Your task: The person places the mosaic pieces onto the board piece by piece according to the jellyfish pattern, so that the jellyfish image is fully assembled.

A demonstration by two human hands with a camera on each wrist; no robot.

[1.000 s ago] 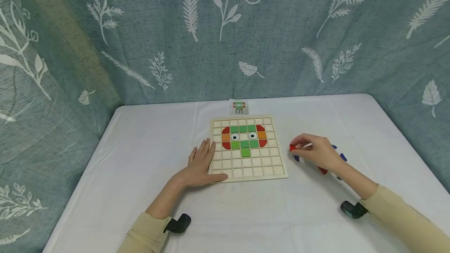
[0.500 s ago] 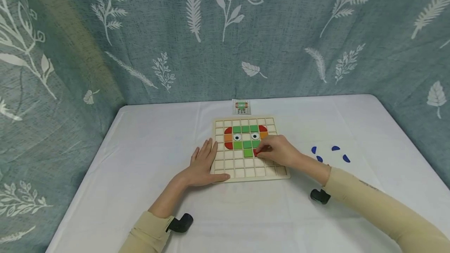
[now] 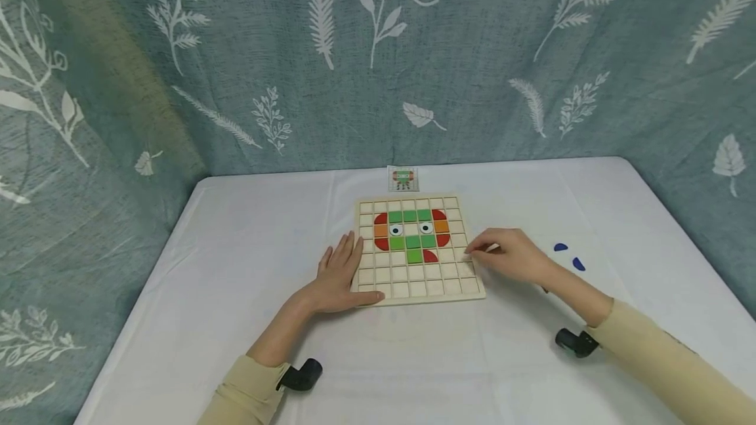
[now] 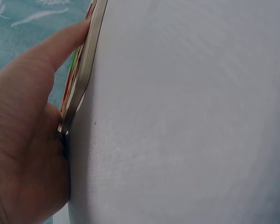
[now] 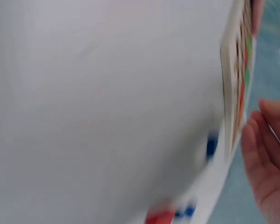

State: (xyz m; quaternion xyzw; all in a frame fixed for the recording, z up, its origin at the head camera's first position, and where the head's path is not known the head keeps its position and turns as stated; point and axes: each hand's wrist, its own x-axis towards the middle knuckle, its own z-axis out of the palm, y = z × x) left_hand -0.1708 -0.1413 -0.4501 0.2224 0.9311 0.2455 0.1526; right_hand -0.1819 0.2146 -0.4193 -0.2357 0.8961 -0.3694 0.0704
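Observation:
A pale wooden grid board [image 3: 416,288] lies on the table, with green, red and orange tiles and two eye tiles set in its cells. A red quarter-round tile [image 3: 430,256] sits right of the lowest green tile [image 3: 415,256]. My left hand [image 3: 336,277] rests spread on the board's left edge, its thumb [image 4: 70,44] along the near rim. Just off the board's right edge hovers my right hand [image 3: 510,254], fingers loosely bent. No tile shows between these fingers [image 5: 256,140] in the right wrist view.
Two blue half-round tiles [image 3: 569,256] lie right of my right hand. The right wrist view shows a blurred red piece [image 5: 160,216] and blue pieces [image 5: 212,146] on the table. A small picture card [image 3: 403,179] lies behind the board.
My right hand carried a red tile from the right onto the board, let it go below the right eye, then drew back rightward. The left hand stays in place.

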